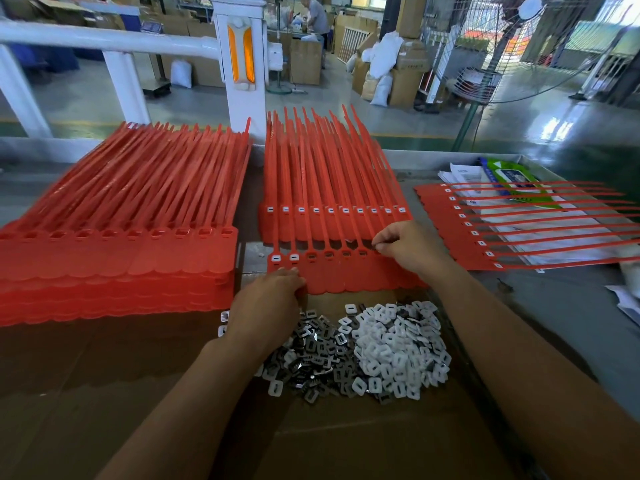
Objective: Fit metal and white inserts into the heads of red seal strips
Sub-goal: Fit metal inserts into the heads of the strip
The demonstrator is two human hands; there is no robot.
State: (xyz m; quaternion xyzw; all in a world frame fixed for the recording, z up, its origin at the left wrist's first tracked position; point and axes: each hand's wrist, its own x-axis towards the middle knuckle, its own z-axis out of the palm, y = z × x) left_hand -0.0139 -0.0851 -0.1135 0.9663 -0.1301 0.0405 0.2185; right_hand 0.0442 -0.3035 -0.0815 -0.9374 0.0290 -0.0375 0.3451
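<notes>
- On the counter (554, 299), red seal strips (346, 278) lie just behind piles of metal inserts (311, 355) and white inserts (398, 348).
- Left grip (266, 299) clasps their near-left edge.
- Right grip (408, 247) pinches closed at one strip head; its contents cannot be told.

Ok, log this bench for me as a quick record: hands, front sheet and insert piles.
left hand: grips near edge of front sheet
right hand: fingertips pinched at a right-end head; held item hidden
front sheet: two leftmost heads show white inserts
metal inserts: loose pile, left
white inserts: loose pile, right
unfilled stack: far left
</notes>
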